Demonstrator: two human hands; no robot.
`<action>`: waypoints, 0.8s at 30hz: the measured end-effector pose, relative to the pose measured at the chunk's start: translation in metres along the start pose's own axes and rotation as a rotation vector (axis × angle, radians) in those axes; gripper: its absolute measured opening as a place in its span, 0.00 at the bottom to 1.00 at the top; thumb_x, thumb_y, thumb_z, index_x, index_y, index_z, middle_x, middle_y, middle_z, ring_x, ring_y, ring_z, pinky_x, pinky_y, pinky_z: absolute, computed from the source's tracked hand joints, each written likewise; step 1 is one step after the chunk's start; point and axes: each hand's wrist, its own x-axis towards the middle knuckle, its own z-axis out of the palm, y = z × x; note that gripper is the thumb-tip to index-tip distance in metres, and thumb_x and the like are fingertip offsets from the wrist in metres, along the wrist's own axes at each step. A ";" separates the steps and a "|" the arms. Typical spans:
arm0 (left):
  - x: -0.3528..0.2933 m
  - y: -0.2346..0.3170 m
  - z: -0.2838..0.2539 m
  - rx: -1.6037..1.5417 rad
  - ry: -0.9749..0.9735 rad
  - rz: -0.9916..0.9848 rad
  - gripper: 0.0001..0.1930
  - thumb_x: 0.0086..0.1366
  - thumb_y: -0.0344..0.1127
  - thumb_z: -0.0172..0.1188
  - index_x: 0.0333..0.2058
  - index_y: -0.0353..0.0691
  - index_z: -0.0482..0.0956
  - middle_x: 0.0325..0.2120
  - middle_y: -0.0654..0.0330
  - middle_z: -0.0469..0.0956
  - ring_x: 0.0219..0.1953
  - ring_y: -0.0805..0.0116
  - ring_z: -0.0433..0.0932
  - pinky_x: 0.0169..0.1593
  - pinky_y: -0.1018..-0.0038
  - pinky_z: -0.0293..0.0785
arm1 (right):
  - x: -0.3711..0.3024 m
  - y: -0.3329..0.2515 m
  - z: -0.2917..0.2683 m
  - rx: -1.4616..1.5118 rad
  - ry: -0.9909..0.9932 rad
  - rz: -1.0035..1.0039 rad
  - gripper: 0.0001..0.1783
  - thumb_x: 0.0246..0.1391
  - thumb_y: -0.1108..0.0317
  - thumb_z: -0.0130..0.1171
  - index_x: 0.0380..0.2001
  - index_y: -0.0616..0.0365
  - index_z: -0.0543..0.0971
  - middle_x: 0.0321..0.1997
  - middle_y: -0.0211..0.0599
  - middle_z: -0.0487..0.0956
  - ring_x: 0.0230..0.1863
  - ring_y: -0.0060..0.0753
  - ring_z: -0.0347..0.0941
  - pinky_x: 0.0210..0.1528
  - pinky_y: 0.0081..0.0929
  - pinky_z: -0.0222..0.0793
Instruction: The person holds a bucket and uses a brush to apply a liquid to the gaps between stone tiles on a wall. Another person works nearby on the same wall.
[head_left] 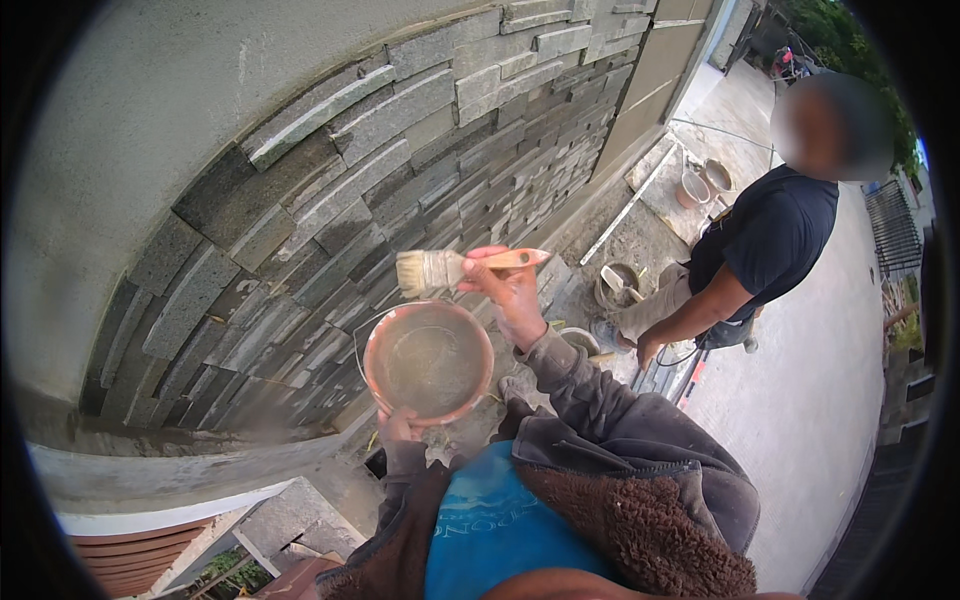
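Bucket [373,362] of murky grey liquid [430,365] grasped at its near rim in left hand [400,425]; flat paintbrush [441,268] pinched by its handle in right hand [512,300], near the far rim. Apparently between dip and stroke, with level bucket and steady wrist likely called for next. Beyond: stacked-stone cladding [300,230], co-worker [780,215].

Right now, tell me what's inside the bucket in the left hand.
Inside the orange-rimmed bucket is what looks like cloudy grey-brown liquid; its surface hides the bottom and anything sunk below.
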 end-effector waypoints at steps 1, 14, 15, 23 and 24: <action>0.011 -0.008 -0.004 0.024 0.006 0.006 0.35 0.50 0.16 0.52 0.61 0.38 0.67 0.51 0.52 0.75 0.50 0.51 0.81 0.50 0.53 0.86 | 0.034 -0.025 -0.006 0.171 0.090 -0.131 0.14 0.64 0.70 0.66 0.49 0.63 0.78 0.44 0.37 0.82 0.42 0.28 0.82 0.46 0.28 0.84; 0.014 -0.027 0.078 -0.021 0.045 0.045 0.32 0.50 0.18 0.53 0.58 0.38 0.67 0.51 0.50 0.75 0.51 0.46 0.81 0.47 0.48 0.89 | 0.321 -0.085 -0.084 0.806 0.180 -0.506 0.23 0.62 0.75 0.65 0.57 0.60 0.70 0.54 0.41 0.78 0.57 0.36 0.77 0.65 0.35 0.75; 0.019 -0.031 0.075 -0.016 0.040 0.054 0.34 0.49 0.18 0.52 0.60 0.39 0.65 0.52 0.49 0.73 0.51 0.45 0.80 0.48 0.45 0.87 | 0.319 -0.081 -0.076 0.822 0.175 -0.476 0.23 0.62 0.74 0.66 0.57 0.60 0.70 0.54 0.41 0.78 0.57 0.37 0.77 0.65 0.35 0.75; 0.013 -0.023 0.102 -0.006 0.060 0.038 0.30 0.52 0.18 0.54 0.56 0.41 0.68 0.49 0.51 0.77 0.48 0.48 0.83 0.44 0.49 0.90 | 0.303 -0.075 -0.023 0.989 0.275 -0.370 0.26 0.61 0.71 0.68 0.59 0.61 0.68 0.54 0.39 0.76 0.55 0.34 0.76 0.61 0.31 0.78; 0.015 -0.024 0.102 -0.019 0.046 0.037 0.30 0.52 0.18 0.54 0.56 0.41 0.69 0.48 0.51 0.77 0.48 0.49 0.83 0.44 0.50 0.90 | 0.303 -0.076 -0.018 1.015 0.289 -0.363 0.26 0.61 0.71 0.68 0.58 0.61 0.68 0.54 0.39 0.76 0.55 0.34 0.76 0.61 0.31 0.78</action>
